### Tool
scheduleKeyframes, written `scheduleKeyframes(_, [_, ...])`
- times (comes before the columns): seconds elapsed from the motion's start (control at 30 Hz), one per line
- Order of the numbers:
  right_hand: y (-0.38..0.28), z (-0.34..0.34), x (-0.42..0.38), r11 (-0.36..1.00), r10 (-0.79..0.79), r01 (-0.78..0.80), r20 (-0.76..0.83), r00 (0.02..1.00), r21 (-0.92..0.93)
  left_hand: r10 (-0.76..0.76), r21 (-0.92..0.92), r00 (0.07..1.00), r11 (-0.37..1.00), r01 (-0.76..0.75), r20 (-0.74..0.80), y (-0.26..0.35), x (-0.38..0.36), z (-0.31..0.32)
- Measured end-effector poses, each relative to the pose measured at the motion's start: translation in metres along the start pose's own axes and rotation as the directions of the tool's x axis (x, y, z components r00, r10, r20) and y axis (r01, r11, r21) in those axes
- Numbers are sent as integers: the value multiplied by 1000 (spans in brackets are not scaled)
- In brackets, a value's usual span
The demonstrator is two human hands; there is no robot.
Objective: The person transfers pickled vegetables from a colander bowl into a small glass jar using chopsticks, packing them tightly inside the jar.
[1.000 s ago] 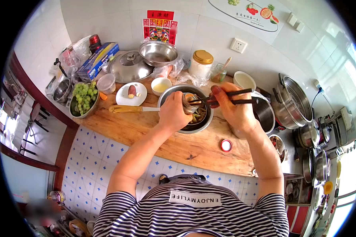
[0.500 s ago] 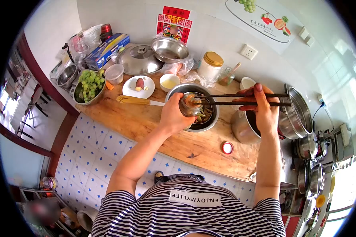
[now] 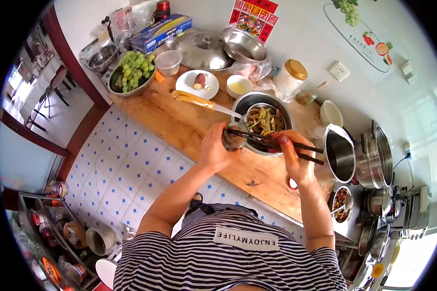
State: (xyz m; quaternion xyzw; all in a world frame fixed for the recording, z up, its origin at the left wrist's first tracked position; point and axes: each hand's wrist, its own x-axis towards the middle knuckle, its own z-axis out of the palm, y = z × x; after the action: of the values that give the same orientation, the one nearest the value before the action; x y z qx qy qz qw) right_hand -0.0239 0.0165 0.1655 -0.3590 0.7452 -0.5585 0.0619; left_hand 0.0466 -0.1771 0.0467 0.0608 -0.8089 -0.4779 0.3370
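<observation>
My left hand (image 3: 214,149) is wrapped round a small glass jar (image 3: 234,140), held tilted at the near left edge of a steel bowl (image 3: 287,109). In my right hand (image 3: 297,159) is a pair of dark chopsticks (image 3: 309,146), their tips at the jar's mouth. What remains inside the jar is hard to make out. Greenish-brown strips of food (image 3: 265,120) lie inside the bowl. A utensil with a yellowish handle (image 3: 194,100) rests across the bowl's left rim, its metal end reaching in among the food.
Left of the bowl are a white plate (image 3: 183,88), a small white bowl (image 3: 239,87) and a bowl of grapes (image 3: 115,87). Behind stands a gold-lidded jar (image 3: 290,80). A tall steel pot (image 3: 342,157) and a dish of chopped food (image 3: 342,206) are on the right.
The jar has come off from over the steel bowl to its near edge. My right hand has moved down and inward, with the chopstick tips still at the jar. The view has turned.
</observation>
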Motion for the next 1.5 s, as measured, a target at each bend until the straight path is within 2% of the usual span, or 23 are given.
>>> scheduleKeyframes(0.03, [2, 3, -1, 1000, 9, -9, 9, 1000, 2, -6, 56, 999, 998, 8, -42, -8, -3, 3])
scheduleKeyframes(0.1, [-2, 8, 4, 979, 95, -83, -59, 994, 186, -15, 111, 996, 994, 25, -91, -27, -6, 8])
scheduleKeyframes(0.13, [-4, 11, 3, 976, 70, -49, -91, 993, 211, -10, 134, 992, 991, 27, -126, -37, -8, 11])
scheduleKeyframes(0.27, [17, 19, 0, 971, 162, -148, -64, 985, 187, -32, 148, 978, 987, 63, -208, -54, -8, 16])
scheduleKeyframes(0.37, [19, 24, 5, 981, 171, -168, -28, 985, 102, -29, 119, 981, 991, 53, -193, -54, -6, 16])
scheduleKeyframes(0.4, [22, 27, 7, 977, 160, -154, -30, 987, 145, -28, 115, 982, 992, 50, -186, -55, -6, 16])
scheduleKeyframes(0.63, [15, 36, 20, 973, 201, -205, 45, 979, 104, 24, 124, 981, 992, 0, -195, -61, -6, 15])
scheduleKeyframes(0.73, [8, 22, 28, 945, 285, -276, -28, 958, 177, 15, 116, 984, 993, 5, -177, -61, -7, 16])
scheduleKeyframes(0.83, [-1, 8, 23, 969, 237, -226, -125, 963, 98, 1, 106, 984, 994, 18, -178, -61, -8, 15])
scheduleKeyframes(0.9, [9, 14, 16, 980, 178, -163, -132, 975, 113, 8, 114, 984, 993, 13, -179, -61, -7, 16])
scheduleKeyframes(1.0, [32, 29, 12, 991, 124, -120, -84, 989, 54, 22, 154, 980, 988, 8, -197, -61, -8, 17])
scheduleKeyframes(1.03, [33, 37, 10, 973, 176, -160, -87, 981, 165, 4, 139, 982, 990, 22, -187, -61, -8, 17])
scheduleKeyframes(1.1, [34, 41, 7, 985, 162, -158, -49, 986, 74, -15, 125, 984, 991, 37, -175, -59, -8, 17])
scheduleKeyframes(1.37, [26, 47, 11, 992, 128, -128, -15, 992, 22, -4, 100, 985, 995, 21, -171, -59, -8, 19])
scheduleKeyframes(1.43, [20, 40, 7, 985, 127, -111, -120, 985, 136, 11, 119, 986, 993, 9, -166, -57, -8, 17])
scheduleKeyframes(1.47, [13, 32, 6, 985, 148, -134, -136, 980, 109, 22, 142, 985, 990, 3, -170, -57, -9, 16])
scheduleKeyframes(1.5, [4, 30, 9, 967, 179, -149, -131, 975, 207, 23, 145, 985, 989, 2, -168, -57, -9, 17])
